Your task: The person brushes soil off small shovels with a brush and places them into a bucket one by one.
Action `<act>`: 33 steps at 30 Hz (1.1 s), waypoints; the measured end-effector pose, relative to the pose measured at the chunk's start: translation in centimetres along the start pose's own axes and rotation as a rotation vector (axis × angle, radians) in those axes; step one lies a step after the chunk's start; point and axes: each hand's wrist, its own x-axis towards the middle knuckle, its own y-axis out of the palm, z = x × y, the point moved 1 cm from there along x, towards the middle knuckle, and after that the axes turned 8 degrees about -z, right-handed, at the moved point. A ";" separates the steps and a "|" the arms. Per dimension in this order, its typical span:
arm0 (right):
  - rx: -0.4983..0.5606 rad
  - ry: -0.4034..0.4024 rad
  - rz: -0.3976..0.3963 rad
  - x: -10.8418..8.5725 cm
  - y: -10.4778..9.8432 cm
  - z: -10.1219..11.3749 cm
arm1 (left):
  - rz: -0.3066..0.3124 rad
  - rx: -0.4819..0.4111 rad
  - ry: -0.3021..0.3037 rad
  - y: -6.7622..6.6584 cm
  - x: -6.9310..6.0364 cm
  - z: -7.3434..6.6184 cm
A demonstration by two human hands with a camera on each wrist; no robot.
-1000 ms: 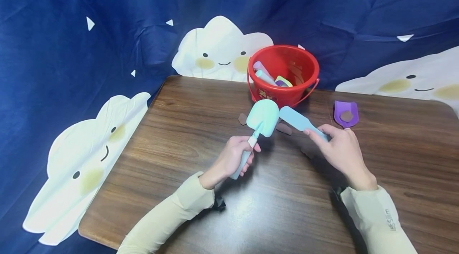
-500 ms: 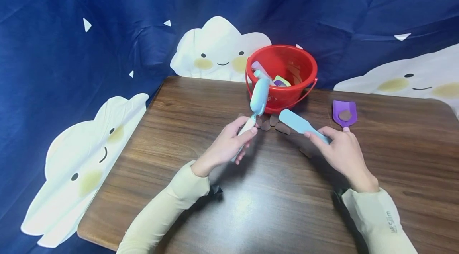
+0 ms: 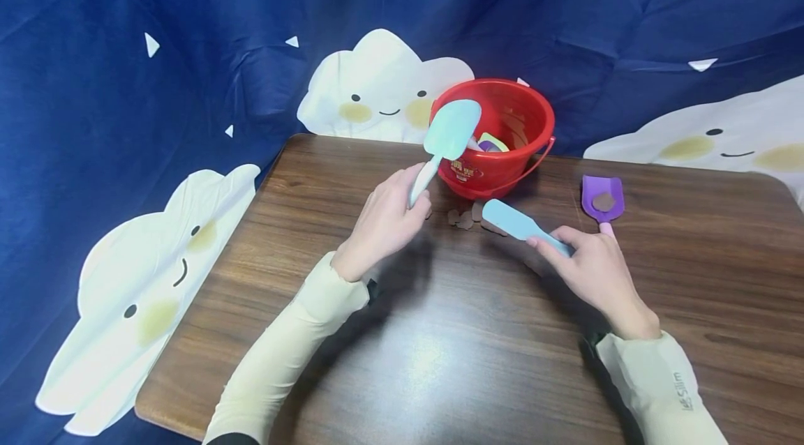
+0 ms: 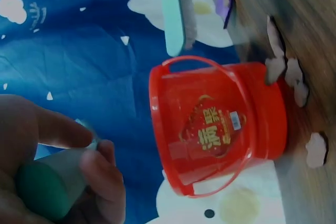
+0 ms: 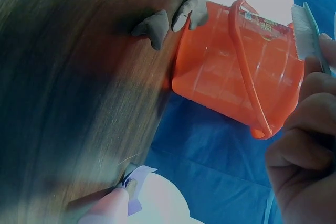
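My left hand grips the white handle of a light blue toy shovel. Its blade is raised at the left front rim of a red bucket. In the left wrist view the handle's green end shows between thumb and fingers. My right hand pinches a light blue brush by its handle, just above the table in front of the bucket. White bristles show in the right wrist view. Several brown, irregular flat pieces lie at the bucket's foot.
Right of the bucket lies a purple shovel with one brown piece on it. Inside the bucket are a yellow-green and purple item, partly hidden. The wooden table ends at a blue cloth with clouds.
My left hand has lifted and turned the light blue shovel, moving its blade from above the brown pieces up to the bucket's rim. The brush has shifted slightly left and down.
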 end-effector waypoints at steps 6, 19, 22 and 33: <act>0.002 -0.007 0.002 -0.1 -0.1 0.0 | -0.058 0.049 0.027 0.8 1.4 0.2; -0.025 -0.058 -0.028 0.0 0.2 0.1 | -0.089 0.026 -0.042 3.8 4.4 0.0; -0.023 -0.055 -0.024 0.1 0.1 0.1 | -0.067 0.013 -0.063 4.3 4.8 -0.1; -0.032 -0.038 -0.001 -0.2 0.0 -0.2 | -0.026 -0.016 -0.073 5.5 6.6 -0.9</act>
